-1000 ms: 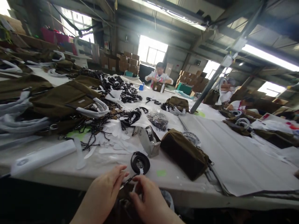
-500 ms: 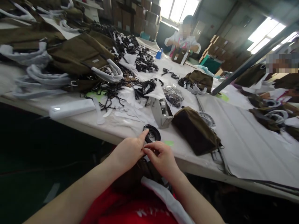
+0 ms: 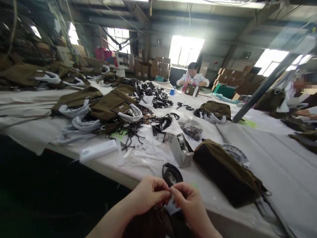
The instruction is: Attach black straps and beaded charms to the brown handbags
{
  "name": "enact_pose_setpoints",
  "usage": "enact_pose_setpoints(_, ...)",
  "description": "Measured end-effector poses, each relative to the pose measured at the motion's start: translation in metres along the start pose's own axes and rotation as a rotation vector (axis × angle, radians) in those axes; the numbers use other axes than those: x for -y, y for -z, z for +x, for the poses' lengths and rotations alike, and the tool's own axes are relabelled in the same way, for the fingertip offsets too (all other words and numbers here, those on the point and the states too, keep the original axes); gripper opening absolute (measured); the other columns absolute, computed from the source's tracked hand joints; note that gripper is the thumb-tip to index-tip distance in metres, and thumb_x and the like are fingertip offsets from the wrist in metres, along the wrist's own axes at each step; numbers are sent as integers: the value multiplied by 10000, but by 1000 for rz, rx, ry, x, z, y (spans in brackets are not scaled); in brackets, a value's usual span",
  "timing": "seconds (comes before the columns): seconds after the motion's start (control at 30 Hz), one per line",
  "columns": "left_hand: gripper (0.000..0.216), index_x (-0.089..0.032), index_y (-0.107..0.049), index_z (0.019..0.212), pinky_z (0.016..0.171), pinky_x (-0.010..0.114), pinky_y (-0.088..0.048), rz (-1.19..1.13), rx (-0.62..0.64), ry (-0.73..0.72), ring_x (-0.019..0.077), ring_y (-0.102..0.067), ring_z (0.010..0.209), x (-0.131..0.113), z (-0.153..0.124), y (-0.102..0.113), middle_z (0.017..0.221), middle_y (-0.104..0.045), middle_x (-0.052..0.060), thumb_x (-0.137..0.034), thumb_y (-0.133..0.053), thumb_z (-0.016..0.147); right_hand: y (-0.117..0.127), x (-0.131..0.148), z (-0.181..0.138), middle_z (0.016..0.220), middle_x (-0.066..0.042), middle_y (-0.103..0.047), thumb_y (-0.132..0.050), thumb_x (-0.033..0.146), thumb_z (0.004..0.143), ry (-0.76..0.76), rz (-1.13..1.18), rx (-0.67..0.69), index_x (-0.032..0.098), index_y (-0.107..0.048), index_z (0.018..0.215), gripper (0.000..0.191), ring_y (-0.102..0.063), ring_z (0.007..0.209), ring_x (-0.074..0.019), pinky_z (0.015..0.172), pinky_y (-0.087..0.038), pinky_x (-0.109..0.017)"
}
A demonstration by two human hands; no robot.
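My left hand (image 3: 152, 195) and my right hand (image 3: 189, 200) meet at the table's front edge, fingertips pinched close together. What sits between the fingertips is too small to make out. Below them hangs a dark brown bag (image 3: 146, 223), mostly hidden by my hands, with a pale slip (image 3: 172, 208) by the right fingers. Just beyond my fingers a coiled black strap (image 3: 172, 173) lies on the table. A grey metal tape dispenser (image 3: 182, 150) stands behind it. To the right an olive-brown bag (image 3: 226, 172) lies on its side.
Olive bags with wrapped handles (image 3: 111, 105) and a heap of black straps (image 3: 153, 94) cover the left and back. A white plastic case (image 3: 97, 151) lies near the front edge. A slanted metal pole (image 3: 262, 91) rises at right. Two co-workers handle bags across the table.
My view has tilted up, so things sit lower in the picture. My left index finger, stretched out before, is now bent into a pinch against the right fingertips.
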State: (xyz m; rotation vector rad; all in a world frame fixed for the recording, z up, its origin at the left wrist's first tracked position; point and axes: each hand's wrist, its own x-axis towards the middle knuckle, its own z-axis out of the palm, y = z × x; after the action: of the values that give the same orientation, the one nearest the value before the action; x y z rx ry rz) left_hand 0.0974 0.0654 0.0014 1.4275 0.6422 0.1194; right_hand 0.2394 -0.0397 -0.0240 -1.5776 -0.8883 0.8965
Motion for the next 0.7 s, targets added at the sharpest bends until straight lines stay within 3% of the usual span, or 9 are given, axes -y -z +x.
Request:
enact_pose_setpoints(0.1,355,-125,-672,791,511,218,-367,8,-61,-65,104,-499,535,0,-1,2,625,-608,6,-479,-655,783,2,-11,1,504,27,-554,-807,613,657,-192,299,149,173,-649,750,477,-447,388,-90,405,-345,-206)
enact_pose_setpoints(0.23,301,-118,-681,783,542,227,-377,89,-155,-183,112,-505,575,-6,-10,-3,641,-605,19,-401,-603,848,7,-9,-11,847,-59,-723,-920,451,583,-147,481,172,188,-676,885,469,-698,757,-174,677,-531,-249)
enact_pose_setpoints(0.37,268,-143,-688,750,617,241,-431,290,-204,-393,134,-552,667,-15,-25,-10,721,-638,36,-309,-548,909,10,7,-25,761,-64,-733,-778,520,764,-84,229,104,182,-703,815,349,-697,697,-197,629,-560,-291)
enact_pose_setpoints(0.53,260,-169,-683,762,651,231,-425,485,-204,-556,124,-555,693,-15,-30,-12,747,-624,19,-226,-504,942,16,12,-27,941,-51,-770,-605,391,912,93,-19,178,218,-741,1030,250,-719,804,-198,728,-591,-330)
enact_pose_setpoints(0.6,247,-175,-678,754,652,228,-416,554,-197,-586,122,-550,693,-13,-30,-13,733,-611,11,-200,-510,933,20,12,-29,973,-34,-768,-539,334,950,120,-103,246,234,-692,1175,290,-722,801,-180,726,-586,-319)
enact_pose_setpoints(0.7,230,-180,-661,739,656,232,-410,651,-190,-613,129,-556,716,-11,-30,-14,734,-608,8,-175,-514,916,26,13,-33,982,-17,-769,-504,276,968,163,-214,348,254,-464,1439,473,-722,801,-164,765,-577,-325)
